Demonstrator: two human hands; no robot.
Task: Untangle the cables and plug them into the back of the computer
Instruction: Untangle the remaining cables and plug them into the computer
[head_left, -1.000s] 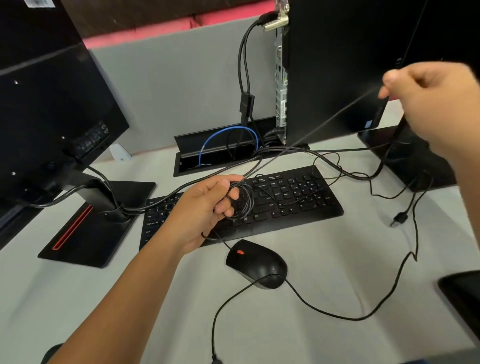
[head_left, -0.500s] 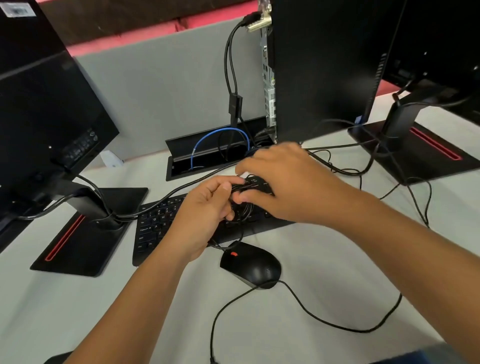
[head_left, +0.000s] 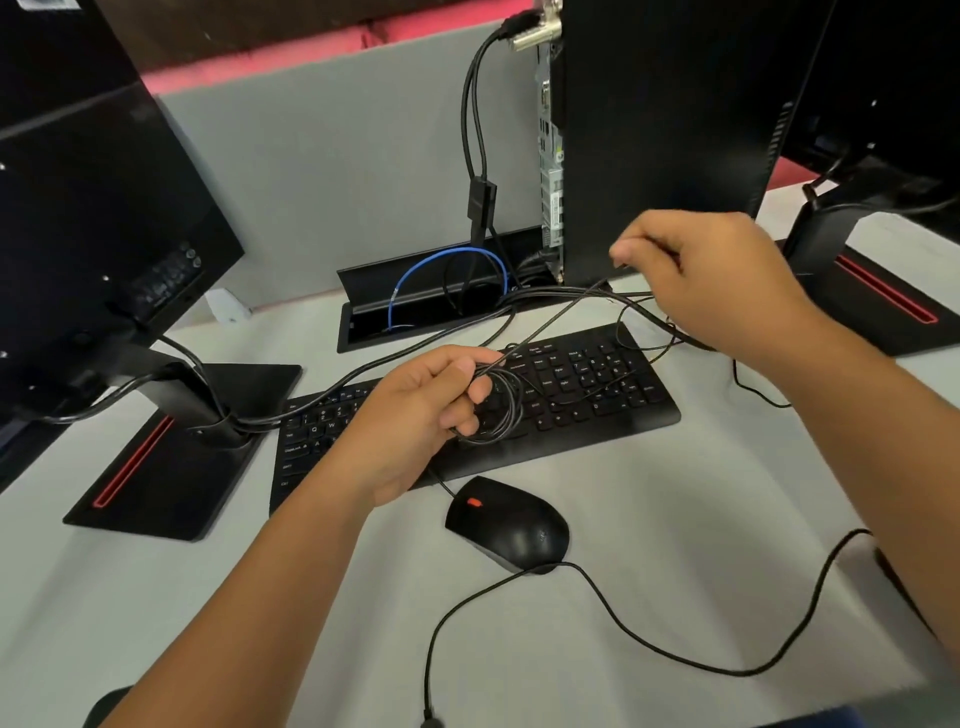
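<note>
While left hand (head_left: 421, 415) grips cable coil (head_left: 498, 410), right hand (head_left: 711, 280) pinches strand (head_left: 561, 319).

The head camera looks forward and down, close over the desk (head_left: 675, 519).

left hand (head_left: 415, 415) gripping cable coil (head_left: 498, 410), right hand (head_left: 711, 280) pinching strand

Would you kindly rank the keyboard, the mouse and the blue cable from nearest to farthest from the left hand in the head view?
1. Keyboard: directly under the left hand.
2. Mouse: just below and right of it on the desk.
3. Blue cable: farthest, behind the keyboard in the desk's cable tray.
</note>
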